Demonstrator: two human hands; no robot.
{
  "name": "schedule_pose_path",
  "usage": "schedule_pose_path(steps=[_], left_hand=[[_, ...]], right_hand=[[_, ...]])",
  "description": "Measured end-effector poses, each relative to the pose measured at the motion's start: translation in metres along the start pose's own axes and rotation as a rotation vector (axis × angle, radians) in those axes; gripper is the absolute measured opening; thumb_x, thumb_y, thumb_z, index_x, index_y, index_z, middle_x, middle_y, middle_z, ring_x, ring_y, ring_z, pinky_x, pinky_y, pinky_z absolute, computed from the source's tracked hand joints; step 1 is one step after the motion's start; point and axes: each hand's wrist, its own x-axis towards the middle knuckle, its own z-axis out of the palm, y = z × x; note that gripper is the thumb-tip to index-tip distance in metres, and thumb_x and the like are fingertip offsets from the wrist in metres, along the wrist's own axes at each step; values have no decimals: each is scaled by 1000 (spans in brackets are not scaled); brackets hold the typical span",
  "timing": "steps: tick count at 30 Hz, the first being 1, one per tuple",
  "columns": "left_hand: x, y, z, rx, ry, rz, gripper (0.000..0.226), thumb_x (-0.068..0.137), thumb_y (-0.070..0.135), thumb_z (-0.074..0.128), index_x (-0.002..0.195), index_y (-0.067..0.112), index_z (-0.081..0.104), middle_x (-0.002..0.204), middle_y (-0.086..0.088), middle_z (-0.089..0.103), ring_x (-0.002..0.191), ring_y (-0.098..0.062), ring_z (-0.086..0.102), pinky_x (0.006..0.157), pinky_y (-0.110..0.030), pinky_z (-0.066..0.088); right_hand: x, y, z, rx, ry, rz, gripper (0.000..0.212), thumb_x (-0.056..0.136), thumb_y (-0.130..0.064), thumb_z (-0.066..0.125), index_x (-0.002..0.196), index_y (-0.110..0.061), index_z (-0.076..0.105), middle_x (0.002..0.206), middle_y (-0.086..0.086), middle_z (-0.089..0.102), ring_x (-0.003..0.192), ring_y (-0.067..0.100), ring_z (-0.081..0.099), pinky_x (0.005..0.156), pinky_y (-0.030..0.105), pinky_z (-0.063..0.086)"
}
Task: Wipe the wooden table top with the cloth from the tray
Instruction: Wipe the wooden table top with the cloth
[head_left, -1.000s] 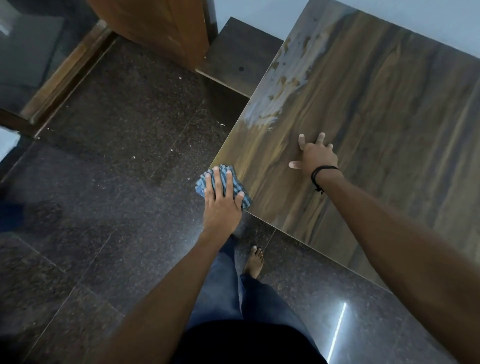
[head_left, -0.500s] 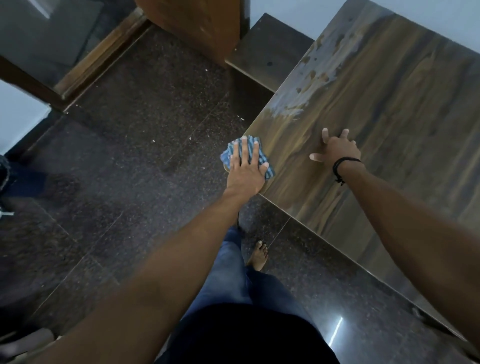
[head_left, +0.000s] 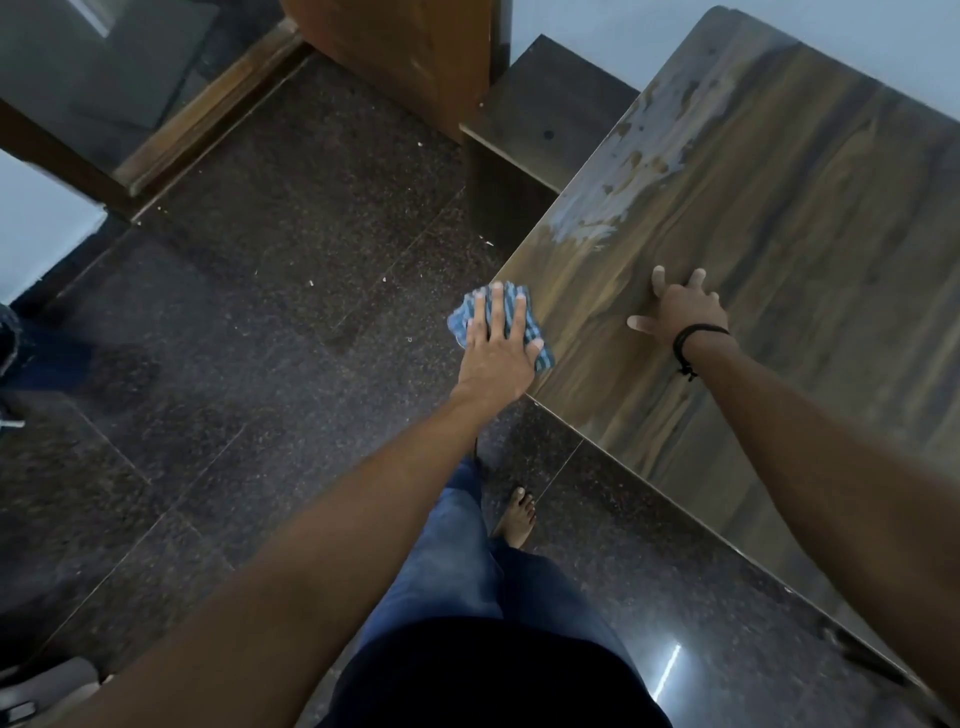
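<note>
Stool (head_left: 550, 114) beyond cloth (head_left: 460, 321) at table (head_left: 779, 208) edge

Dim, cool light all over here, and the dark polished floor (head_left: 249, 332) swallows most of it, save one thin bright streak of glare (head_left: 670, 662) low on the right. The table (head_left: 810, 249) throws back a pale, patchy sheen along its far left side, its grain soft rather than crisp. Wide-angle bend is plain, straight edges bowing toward the corners, and the near forearms (head_left: 322, 571) go murky and smeared at the bottom.
</note>
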Motion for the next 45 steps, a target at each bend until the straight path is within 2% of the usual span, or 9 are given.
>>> schedule_pose_path(steps=[4, 8, 11, 17, 26, 33, 37, 41, 45], left_hand=[[-8, -1, 10, 52, 3, 1, 69, 107, 49, 15, 158, 14, -13, 163, -20, -21, 149, -41, -21, 123, -52, -6], [38, 13, -24, 14, -23, 39, 66, 107, 49, 14, 158, 18, -14, 163, -13, -25, 148, -35, -27, 122, -50, -10], [59, 20, -37, 14, -23, 82, 65, 108, 46, 15, 158, 17, -13, 163, -14, -24, 149, -35, -26, 123, -52, -7], [35, 12, -23, 22, -32, 87, 66, 107, 49, 14, 158, 18, -15, 163, -13, -26, 148, -34, -27, 123, -49, -8], [146, 42, -73, -72, -25, 137, 67, 108, 44, 23, 159, 16, -10, 163, -13, -24, 148, -35, -26, 123, -49, -9], [121, 35, -52, 73, -9, 267, 68, 107, 46, 18, 158, 14, -14, 162, -13, -27, 147, -33, -29, 123, -50, -5], [160, 49, -68, 67, -32, 311, 68, 108, 47, 18, 155, 15, -19, 160, -12, -32, 145, -32, -33, 123, -51, -5], [193, 67, -79, 68, -32, 294, 67, 108, 45, 18, 157, 13, -15, 161, -15, -27, 147, -35, -28, 123, -53, 0], [161, 55, -71, 110, 2, 355, 69, 108, 46, 19, 157, 11, -14, 161, -17, -25, 147, -36, -28, 123, -52, -4]], right_hand=[[1, 0, 0, 13, 11, 4, 89, 96, -51, 61, 162, -32, 4, 166, 23, -6, 149, 53, 11, 112, 56, 33], [1, -4, -3, 25, 3, 8, 90, 96, -48, 63, 162, -30, 5, 165, 24, -6, 148, 55, 12, 111, 58, 34], [0, -2, -1, 38, -2, 6, 89, 96, -47, 63, 162, -30, 4, 166, 23, -9, 148, 54, 10, 112, 58, 32], [1, -1, -1, 69, 1, -3, 88, 98, -47, 61, 162, -31, 3, 166, 22, -11, 149, 53, 7, 112, 58, 32], [4, -1, 2, 108, -10, 28, 89, 96, -43, 63, 161, -35, 3, 167, 17, -13, 151, 49, 4, 112, 58, 33], [4, -4, -2, 112, -15, 60, 90, 96, -43, 65, 161, -38, 3, 167, 14, -14, 152, 46, 3, 111, 56, 35], [3, -6, -4, 99, -22, 66, 90, 96, -44, 63, 161, -37, 1, 167, 14, -15, 153, 45, 3, 112, 55, 35], [2, -6, 1, 74, -17, 85, 91, 96, -48, 61, 160, -38, -1, 167, 13, -14, 153, 44, 5, 112, 53, 37], [1, -6, 3, 89, -16, 96, 91, 94, -47, 63, 160, -40, 0, 168, 10, -14, 153, 42, 5, 112, 53, 37]])
